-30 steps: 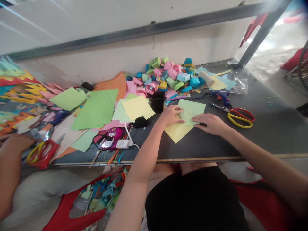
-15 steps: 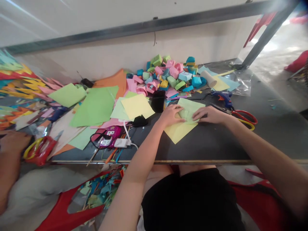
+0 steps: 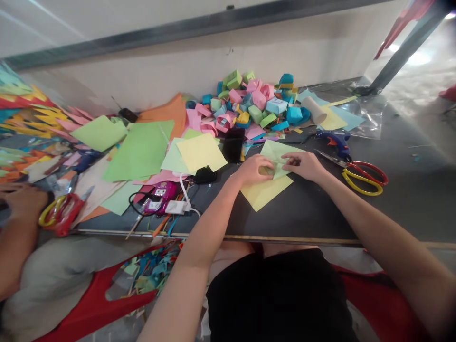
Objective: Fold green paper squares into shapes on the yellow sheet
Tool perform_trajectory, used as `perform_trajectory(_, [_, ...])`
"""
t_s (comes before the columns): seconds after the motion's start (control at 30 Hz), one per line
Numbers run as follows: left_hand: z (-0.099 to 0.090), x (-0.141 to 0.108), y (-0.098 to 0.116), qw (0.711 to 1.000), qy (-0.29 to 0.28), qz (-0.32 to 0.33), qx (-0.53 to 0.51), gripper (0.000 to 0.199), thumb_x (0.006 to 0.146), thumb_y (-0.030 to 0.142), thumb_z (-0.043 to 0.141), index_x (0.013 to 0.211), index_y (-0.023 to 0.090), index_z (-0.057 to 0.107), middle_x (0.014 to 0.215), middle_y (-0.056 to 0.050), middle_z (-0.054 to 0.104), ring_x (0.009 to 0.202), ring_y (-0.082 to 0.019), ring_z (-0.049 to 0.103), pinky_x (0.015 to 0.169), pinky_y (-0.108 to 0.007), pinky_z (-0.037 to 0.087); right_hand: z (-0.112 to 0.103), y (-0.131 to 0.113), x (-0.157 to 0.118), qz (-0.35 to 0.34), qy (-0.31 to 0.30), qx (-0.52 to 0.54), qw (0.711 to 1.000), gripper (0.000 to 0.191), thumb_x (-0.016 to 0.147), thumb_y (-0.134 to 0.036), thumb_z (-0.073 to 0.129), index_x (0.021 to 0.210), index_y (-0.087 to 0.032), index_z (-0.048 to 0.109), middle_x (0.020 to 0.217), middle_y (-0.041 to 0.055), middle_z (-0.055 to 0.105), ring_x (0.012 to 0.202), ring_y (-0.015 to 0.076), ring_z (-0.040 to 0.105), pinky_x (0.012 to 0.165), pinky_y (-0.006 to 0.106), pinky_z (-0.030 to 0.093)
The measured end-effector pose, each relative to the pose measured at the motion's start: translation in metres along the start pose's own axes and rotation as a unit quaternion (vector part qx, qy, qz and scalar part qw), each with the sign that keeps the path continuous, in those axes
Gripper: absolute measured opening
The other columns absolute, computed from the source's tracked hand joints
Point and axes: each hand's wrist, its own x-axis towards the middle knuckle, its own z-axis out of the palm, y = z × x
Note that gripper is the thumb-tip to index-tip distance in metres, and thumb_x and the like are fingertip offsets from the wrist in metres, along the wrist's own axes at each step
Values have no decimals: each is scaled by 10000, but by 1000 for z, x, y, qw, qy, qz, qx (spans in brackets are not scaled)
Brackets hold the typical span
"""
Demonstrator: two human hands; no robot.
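Note:
A pale green sheet of paper [image 3: 280, 148] lies partly over a yellow sheet of paper [image 3: 261, 197] on the dark table. My left hand [image 3: 255, 169] rests at the green sheet's left side, its curled fingers and thumb gripping the paper. On the other side, my right hand [image 3: 305, 165] pinches a raised, creased part of the same sheet between thumb and fingers. Exact fold lines are too blurred to make out. Red-and-yellow-handled scissors [image 3: 365, 178] lie right of my right hand, blades partly spread. Behind them is a blue glue gun [image 3: 337, 142].
Folded paper pieces [image 3: 249, 104] are heaped at the back, with a cardboard tube [image 3: 314, 111] beside them. A black phone [image 3: 233, 145], loose sheets [image 3: 138, 149] and a purple power strip [image 3: 162, 197] lie leftward. A co-worker's hand [image 3: 26, 199] is at far left, near other scissors [image 3: 66, 213].
My right hand has shifted slightly up, its fingers now pinching instead of lying flatter on the green sheet. That sheet's middle looks more raised. The whole view has shifted slightly.

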Motion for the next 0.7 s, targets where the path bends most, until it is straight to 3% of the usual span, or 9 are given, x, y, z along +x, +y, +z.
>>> perform_trajectory(0.2, [8,1,3,999,8,-9,-42,184,916,251,715,1073,260,810,1180,-49,793,1172,-245,690,1094,-465,526,1,-1,1,-14,11,-10,1000,440,753,-416,777,1126,-186,820,802,52,778,661,171,618,714,346,535])
perform_trajectory(0.3, [7,2,3,999,-13,-13,-39,216,893,317,782,1101,269,813,1237,-55,777,1186,-256,686,1092,-462,534,2,3,2,-29,15,-7,999,427,754,-426,771,1105,-190,825,788,49,772,644,165,608,699,343,535])
perform_trajectory(0.4, [6,4,0,999,-34,-8,-17,221,919,310,767,1133,278,810,1279,-54,761,1211,-248,672,1104,-454,528,2,5,3,-38,14,-2,999,418,757,-430,758,1095,-195,828,784,44,766,633,159,592,681,335,525])
perform_trajectory(0.57, [10,3,-4,999,11,7,52,256,1029,324,612,1206,264,787,1351,-59,738,1268,-242,649,1115,-460,521,1,7,2,-45,2,2,999,431,747,-452,765,1092,-201,824,799,36,762,645,160,584,680,326,504])
perform_trajectory(0.7, [12,1,1,992,7,48,119,322,1062,330,542,1266,211,760,1366,-85,734,1262,-258,677,1076,-464,544,2,7,1,-62,-7,-3,998,378,766,-420,746,1068,-208,826,834,41,770,679,171,602,707,332,503])
